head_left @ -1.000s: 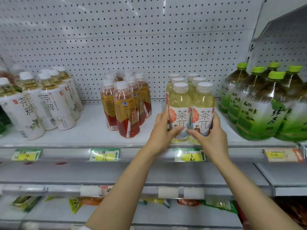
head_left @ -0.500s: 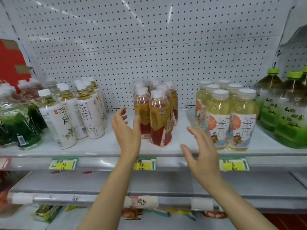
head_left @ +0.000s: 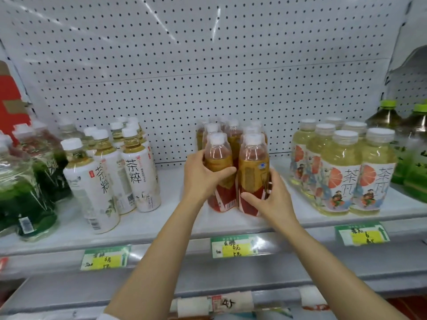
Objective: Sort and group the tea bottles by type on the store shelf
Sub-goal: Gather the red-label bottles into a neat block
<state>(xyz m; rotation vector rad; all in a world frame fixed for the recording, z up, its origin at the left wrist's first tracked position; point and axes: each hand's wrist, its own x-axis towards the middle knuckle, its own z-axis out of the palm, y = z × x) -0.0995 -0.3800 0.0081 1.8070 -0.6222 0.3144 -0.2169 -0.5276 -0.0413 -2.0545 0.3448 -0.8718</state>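
Note:
A cluster of amber tea bottles with red and gold labels stands mid-shelf. My left hand (head_left: 203,175) grips the front left amber bottle (head_left: 218,158), fingers curled round its middle. My right hand (head_left: 269,198) grips the front right amber bottle (head_left: 253,162) low on its label. To the left stand several white-label tea bottles (head_left: 138,176). On the right is a group of pale yellow tea bottles with orange-slice labels (head_left: 342,174). Both hands are apart from those groups.
Large green-capped tea bottles (head_left: 413,146) fill the far right, and dark green bottles (head_left: 27,192) the far left. The white shelf (head_left: 173,224) carries price tags (head_left: 233,247) on its front rail. A pegboard wall closes the back. A lower shelf lies beneath.
Both hands left the pale yellow bottles, moved left while open, and now grip the two front amber bottles. The view has shifted left and closer.

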